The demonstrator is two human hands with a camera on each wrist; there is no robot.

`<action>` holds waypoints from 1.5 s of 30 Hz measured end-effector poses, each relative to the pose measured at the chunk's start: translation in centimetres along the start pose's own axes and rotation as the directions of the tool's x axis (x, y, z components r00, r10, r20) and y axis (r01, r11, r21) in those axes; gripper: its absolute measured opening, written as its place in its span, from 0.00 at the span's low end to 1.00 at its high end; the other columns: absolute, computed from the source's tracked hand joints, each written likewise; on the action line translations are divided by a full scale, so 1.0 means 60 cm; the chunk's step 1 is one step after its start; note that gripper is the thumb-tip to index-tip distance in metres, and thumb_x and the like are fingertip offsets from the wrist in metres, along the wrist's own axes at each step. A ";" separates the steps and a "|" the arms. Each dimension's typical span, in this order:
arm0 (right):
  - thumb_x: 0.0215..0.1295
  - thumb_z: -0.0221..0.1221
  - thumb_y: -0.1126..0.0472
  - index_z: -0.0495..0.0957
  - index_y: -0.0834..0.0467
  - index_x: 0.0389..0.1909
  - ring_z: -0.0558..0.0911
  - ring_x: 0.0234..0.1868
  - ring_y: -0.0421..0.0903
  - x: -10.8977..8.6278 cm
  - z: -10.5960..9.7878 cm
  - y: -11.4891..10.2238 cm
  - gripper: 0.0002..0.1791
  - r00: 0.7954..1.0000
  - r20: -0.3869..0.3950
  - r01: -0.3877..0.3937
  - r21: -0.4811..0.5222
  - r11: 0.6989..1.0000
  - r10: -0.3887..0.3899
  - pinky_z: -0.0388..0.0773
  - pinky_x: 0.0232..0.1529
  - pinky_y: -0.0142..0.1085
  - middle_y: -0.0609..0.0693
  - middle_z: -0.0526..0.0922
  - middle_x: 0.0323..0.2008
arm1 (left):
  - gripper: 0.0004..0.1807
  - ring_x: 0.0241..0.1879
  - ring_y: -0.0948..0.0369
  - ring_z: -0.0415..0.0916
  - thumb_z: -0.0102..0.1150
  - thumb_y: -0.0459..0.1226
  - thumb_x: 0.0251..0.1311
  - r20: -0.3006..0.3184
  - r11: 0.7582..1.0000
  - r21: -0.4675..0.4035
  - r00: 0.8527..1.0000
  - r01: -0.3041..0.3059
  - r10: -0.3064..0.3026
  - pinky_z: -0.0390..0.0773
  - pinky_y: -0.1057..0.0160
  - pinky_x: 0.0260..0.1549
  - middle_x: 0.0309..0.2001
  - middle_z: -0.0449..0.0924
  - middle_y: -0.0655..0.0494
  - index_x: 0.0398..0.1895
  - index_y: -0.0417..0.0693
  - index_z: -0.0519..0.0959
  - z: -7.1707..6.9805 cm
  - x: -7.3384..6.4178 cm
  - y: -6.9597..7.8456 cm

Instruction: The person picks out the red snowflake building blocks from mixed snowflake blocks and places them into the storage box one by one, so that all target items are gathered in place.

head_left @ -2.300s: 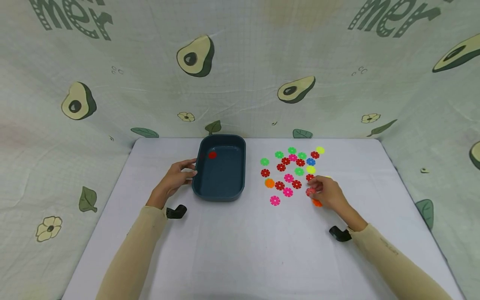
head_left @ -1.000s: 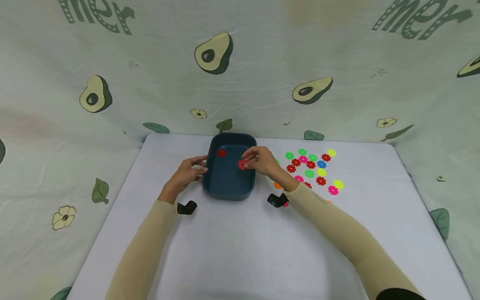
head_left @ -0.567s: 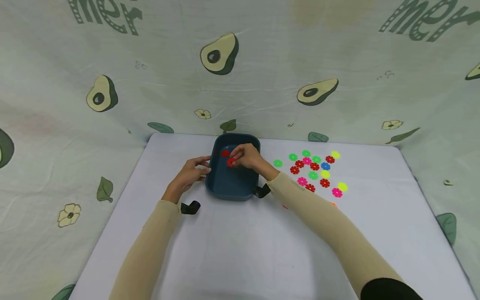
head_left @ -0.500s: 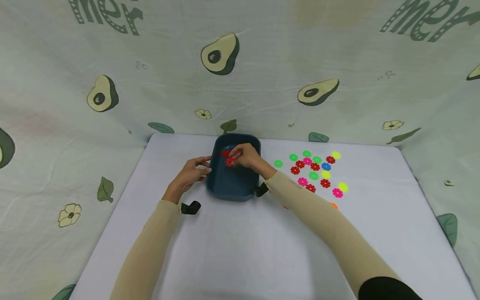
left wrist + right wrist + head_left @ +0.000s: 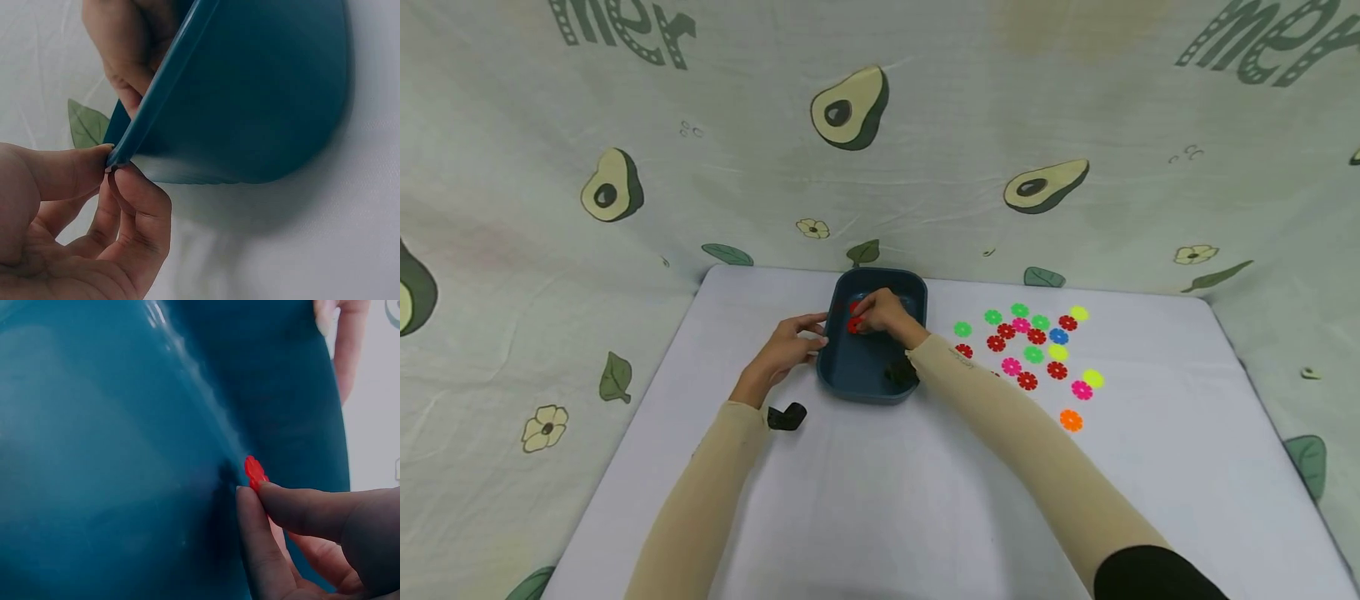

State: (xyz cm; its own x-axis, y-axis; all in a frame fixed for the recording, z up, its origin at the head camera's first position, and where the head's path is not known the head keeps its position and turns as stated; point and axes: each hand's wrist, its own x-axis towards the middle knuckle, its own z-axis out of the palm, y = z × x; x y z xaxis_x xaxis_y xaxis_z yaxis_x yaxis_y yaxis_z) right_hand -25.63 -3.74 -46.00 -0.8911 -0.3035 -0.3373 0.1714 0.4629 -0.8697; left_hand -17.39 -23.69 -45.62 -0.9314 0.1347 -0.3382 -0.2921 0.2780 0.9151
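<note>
My left hand pinches the left rim of a dark blue rectangular tray between thumb and fingers; the left wrist view shows this grip on the rim closely. Inside the tray, my right hand pinches a red notched disc between thumb and index finger, near the tray's wall and floor. A second red disc lies in the tray just behind the held one, partly covered by the fingers.
Right of the tray, several notched plastic discs lie scattered on the white table, among them a blue disc, a yellow disc and an orange disc. My right sleeve hides part of them. A patterned cloth hangs behind.
My right hand took a red disc from the right side of the scattered group and carried it left into the tray. The left hand keeps its hold on the rim.
</note>
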 end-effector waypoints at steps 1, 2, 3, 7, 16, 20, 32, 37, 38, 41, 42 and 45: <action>0.60 0.66 0.83 0.86 0.73 0.48 0.88 0.45 0.58 0.000 -0.001 0.002 0.15 1.000 -0.007 -0.001 -0.005 1.000 0.001 0.88 0.42 0.35 0.69 0.81 0.57 | 0.31 0.39 0.61 0.73 0.55 0.27 0.76 0.002 1.000 0.001 1.000 -0.001 0.001 0.80 0.68 0.36 0.61 0.69 0.39 0.81 0.41 0.65 0.002 0.002 0.001; 0.60 0.66 0.82 0.87 0.73 0.47 0.88 0.46 0.58 0.000 -0.001 0.004 0.15 1.000 -0.015 -0.001 -0.021 1.000 0.001 0.88 0.43 0.36 0.68 0.81 0.58 | 0.31 0.39 0.61 0.73 0.55 0.27 0.76 0.005 1.000 0.000 1.000 -0.002 0.002 0.80 0.67 0.36 0.61 0.69 0.39 0.81 0.41 0.65 0.005 0.003 0.002; 0.59 0.67 0.82 0.87 0.72 0.47 0.87 0.47 0.58 0.000 -0.002 0.005 0.15 1.000 -0.023 0.001 -0.039 0.999 -0.002 0.87 0.43 0.36 0.68 0.81 0.58 | 0.31 0.40 0.61 0.73 0.55 0.27 0.76 0.008 1.000 -0.001 1.000 -0.004 0.004 0.80 0.67 0.36 0.61 0.68 0.39 0.81 0.41 0.65 0.007 0.004 0.003; 0.56 0.69 0.79 0.89 0.70 0.45 0.84 0.47 0.54 -0.004 -0.006 0.009 0.15 0.998 -0.053 0.017 -0.134 0.991 -0.024 0.86 0.48 0.38 0.65 0.84 0.55 | 0.31 0.39 0.61 0.73 0.55 0.27 0.76 0.020 1.000 -0.007 1.000 -0.018 0.018 0.80 0.67 0.36 0.60 0.69 0.39 0.80 0.40 0.65 0.016 0.009 0.006; 0.61 0.66 0.76 0.88 0.66 0.47 0.82 0.49 0.53 -0.014 -0.017 0.012 0.14 0.995 -0.099 0.000 -0.198 0.980 -0.020 0.82 0.51 0.38 0.62 0.85 0.55 | 0.31 0.38 0.62 0.74 0.56 0.27 0.76 0.040 1.000 0.003 0.999 -0.027 0.027 0.81 0.66 0.37 0.59 0.69 0.41 0.80 0.40 0.65 0.031 0.017 0.012; 0.60 0.66 0.77 0.88 0.66 0.49 0.82 0.48 0.53 -0.023 -0.022 0.006 0.16 0.994 -0.093 0.029 -0.215 0.976 -0.050 0.81 0.51 0.40 0.61 0.86 0.53 | 0.31 0.39 0.62 0.73 0.55 0.27 0.76 0.044 1.000 0.014 0.999 -0.028 0.027 0.80 0.67 0.36 0.59 0.69 0.41 0.81 0.39 0.64 0.031 0.015 0.015; 0.65 0.68 0.74 0.86 0.63 0.54 0.86 0.54 0.54 -0.072 -0.055 -0.003 0.16 0.988 -0.042 0.134 -0.208 0.969 -0.146 0.83 0.53 0.40 0.59 0.88 0.53 | 0.32 0.40 0.62 0.73 0.54 0.27 0.77 0.033 1.000 0.009 0.999 -0.025 0.025 0.81 0.68 0.37 0.58 0.68 0.42 0.81 0.38 0.63 0.016 0.009 0.005; 0.68 0.64 0.76 0.83 0.68 0.57 0.86 0.57 0.57 -0.124 -0.097 0.009 0.18 0.976 -0.031 0.211 -0.113 0.971 -0.215 0.84 0.55 0.43 0.64 0.84 0.57 | 0.31 0.41 0.61 0.73 0.54 0.27 0.77 0.026 1.000 0.017 1.000 -0.016 0.015 0.81 0.68 0.38 0.58 0.68 0.42 0.81 0.39 0.63 0.012 0.007 0.001; 0.68 0.64 0.77 0.82 0.68 0.58 0.86 0.58 0.58 -0.133 -0.106 0.014 0.18 0.975 -0.035 0.214 -0.090 0.973 -0.218 0.84 0.56 0.43 0.65 0.84 0.58 | 0.32 0.41 0.61 0.73 0.54 0.27 0.77 0.025 1.000 0.020 1.000 -0.016 0.015 0.81 0.68 0.39 0.59 0.68 0.42 0.81 0.39 0.62 0.011 0.006 0.000; 0.70 0.62 0.76 0.80 0.69 0.59 0.85 0.59 0.59 -0.160 -0.135 0.032 0.18 0.975 -0.056 0.211 -0.041 0.977 -0.213 0.84 0.58 0.45 0.65 0.82 0.59 | 0.32 0.41 0.62 0.72 0.54 0.28 0.78 0.033 1.000 0.024 0.999 -0.019 0.019 0.81 0.68 0.39 0.59 0.67 0.42 0.82 0.39 0.61 0.008 0.004 0.000; 0.71 0.61 0.76 0.80 0.70 0.59 0.85 0.59 0.60 -0.168 -0.145 0.039 0.17 0.975 -0.068 0.209 -0.032 0.977 -0.211 0.84 0.58 0.45 0.66 0.82 0.59 | 0.32 0.41 0.62 0.72 0.54 0.28 0.78 0.035 1.000 0.022 0.999 -0.020 0.019 0.81 0.68 0.39 0.59 0.67 0.42 0.82 0.39 0.61 0.007 0.004 0.000; 0.72 0.60 0.75 0.79 0.70 0.60 0.85 0.59 0.61 -0.192 -0.175 0.060 0.17 0.975 -0.101 0.194 -0.031 0.980 -0.196 0.84 0.58 0.47 0.67 0.81 0.60 | 0.33 0.41 0.63 0.73 0.54 0.29 0.78 0.043 0.999 0.023 0.999 -0.022 0.021 0.81 0.68 0.40 0.59 0.67 0.43 0.82 0.40 0.60 0.004 0.003 0.001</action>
State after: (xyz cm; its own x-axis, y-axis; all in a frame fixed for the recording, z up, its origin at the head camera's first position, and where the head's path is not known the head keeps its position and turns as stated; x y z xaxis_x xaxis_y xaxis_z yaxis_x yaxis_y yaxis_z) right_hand -19.15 10.14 -41.48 -0.9452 -0.3029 -0.1217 -0.0182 0.4211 -0.9068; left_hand -17.50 -23.45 -45.68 -0.9271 0.1807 -0.3284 -0.2668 0.2970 0.9168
